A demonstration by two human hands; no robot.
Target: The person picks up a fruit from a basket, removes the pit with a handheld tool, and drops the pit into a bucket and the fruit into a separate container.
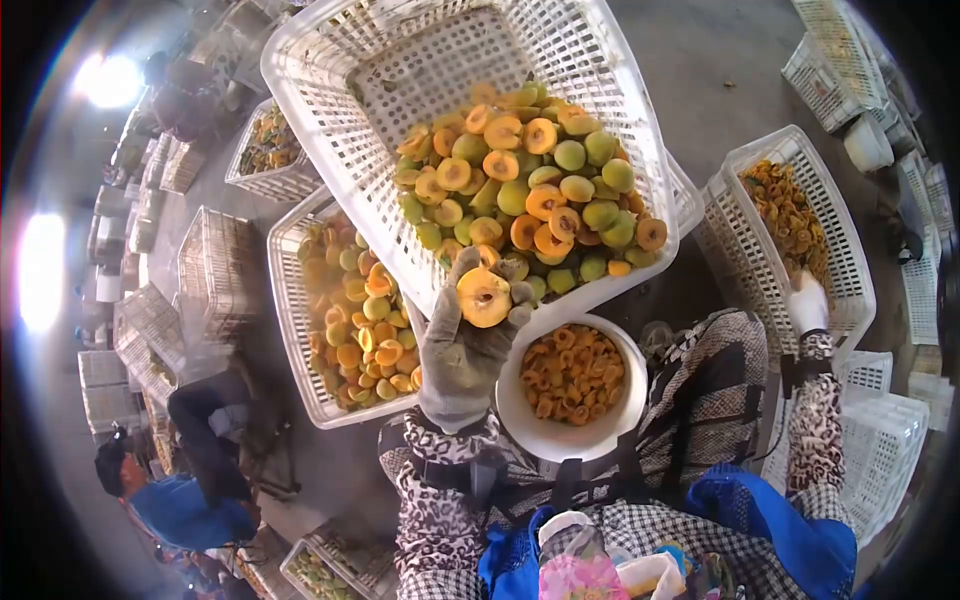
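Observation:
My left hand (465, 350), in a grey glove, is closed around a halved apricot (484, 299), its cut face turned up with the stone hollow showing. It is at the near edge of a tilted white crate (340, 150) holding a pile of whole and halved apricots (510, 170). Below and to the right of this hand stands a white bucket (513, 400) filled with brownish apricot pieces (572, 375). My right hand (808, 303), in a white glove, reaches to the near end of another white crate (850, 250) with orange apricot pieces (785, 210). Its fingers look drawn together; whatever they hold is hidden.
Under the tilted crate at left is a crate (290, 330) of halved apricots. Stacked white crates (880, 450) stand at right, with more crates (215, 265) across the floor at left. A person in a blue top (190, 510) sits at lower left.

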